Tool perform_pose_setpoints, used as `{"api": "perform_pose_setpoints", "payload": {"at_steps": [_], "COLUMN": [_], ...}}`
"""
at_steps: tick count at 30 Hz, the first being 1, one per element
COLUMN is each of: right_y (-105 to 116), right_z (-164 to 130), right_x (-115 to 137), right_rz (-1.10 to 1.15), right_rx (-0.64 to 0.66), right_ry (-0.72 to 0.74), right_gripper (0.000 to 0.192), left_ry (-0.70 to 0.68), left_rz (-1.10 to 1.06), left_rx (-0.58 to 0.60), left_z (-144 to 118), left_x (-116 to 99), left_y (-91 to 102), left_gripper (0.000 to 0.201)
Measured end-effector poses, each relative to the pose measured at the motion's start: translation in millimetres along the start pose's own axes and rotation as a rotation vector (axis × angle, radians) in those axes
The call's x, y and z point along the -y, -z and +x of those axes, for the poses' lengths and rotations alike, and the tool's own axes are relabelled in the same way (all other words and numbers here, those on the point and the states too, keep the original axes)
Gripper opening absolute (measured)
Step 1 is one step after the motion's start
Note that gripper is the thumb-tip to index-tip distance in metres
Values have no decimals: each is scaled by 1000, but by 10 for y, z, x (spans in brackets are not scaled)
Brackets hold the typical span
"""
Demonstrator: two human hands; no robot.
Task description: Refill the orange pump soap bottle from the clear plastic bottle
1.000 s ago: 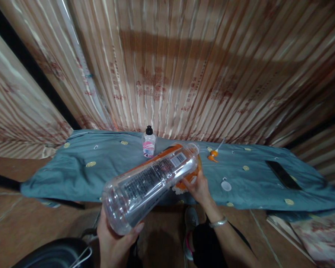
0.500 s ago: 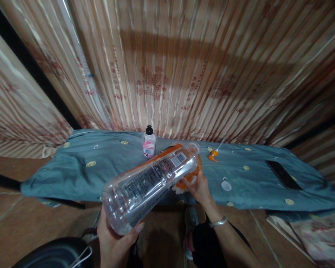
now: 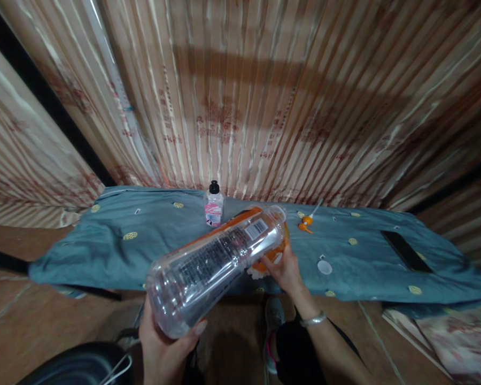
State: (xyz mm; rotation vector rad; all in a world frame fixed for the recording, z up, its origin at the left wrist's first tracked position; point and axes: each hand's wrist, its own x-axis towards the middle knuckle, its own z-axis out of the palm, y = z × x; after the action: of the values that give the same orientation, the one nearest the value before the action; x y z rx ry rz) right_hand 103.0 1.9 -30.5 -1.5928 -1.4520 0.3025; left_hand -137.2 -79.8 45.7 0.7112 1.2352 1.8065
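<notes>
A big clear plastic bottle [image 3: 208, 272] with a printed label and barcode is held tilted, its base toward me on the left and its open neck up to the right. My left hand [image 3: 164, 337] cups the base from below, thumb on the side. Under the neck, my right hand [image 3: 282, 270] has its fingers closed on an orange thing [image 3: 271, 259] with a pale scalloped edge. The bottle hides much of it, so I cannot make out its kind. Beyond the bottle, an orange pump top [image 3: 305, 223] with a pale tube lies on the cloth.
A small clear bottle [image 3: 214, 207] with a black cap and pink label stands toward the back of the cloth-covered table [image 3: 116, 214]. To the right lie a white disc [image 3: 324, 267] and a dark phone [image 3: 406, 251]. A black round seat [image 3: 76, 363] is at lower left.
Almost nothing differs. Both hands and the big bottle keep the same pose, and the view has shifted very slightly.
</notes>
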Motion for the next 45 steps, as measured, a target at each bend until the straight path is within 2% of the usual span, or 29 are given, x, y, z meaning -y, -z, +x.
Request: {"api": "perform_pose_setpoints", "payload": {"at_steps": [22, 34, 45], "right_y": [8, 9, 19], "right_z": [7, 8, -1], "right_x": [8, 29, 26], "right_rz": [32, 35, 26], "right_rx": [9, 0, 14], "right_ry": [-22, -47, -21], "right_gripper": [64, 69, 61], "left_ry": [32, 31, 19], "left_rz": [46, 48, 85], "left_rx": [28, 13, 32], "left_z": [0, -28, -4], "left_x": [-19, -81, -19], "left_y": [20, -36, 15], "left_gripper": [86, 80, 79]}}
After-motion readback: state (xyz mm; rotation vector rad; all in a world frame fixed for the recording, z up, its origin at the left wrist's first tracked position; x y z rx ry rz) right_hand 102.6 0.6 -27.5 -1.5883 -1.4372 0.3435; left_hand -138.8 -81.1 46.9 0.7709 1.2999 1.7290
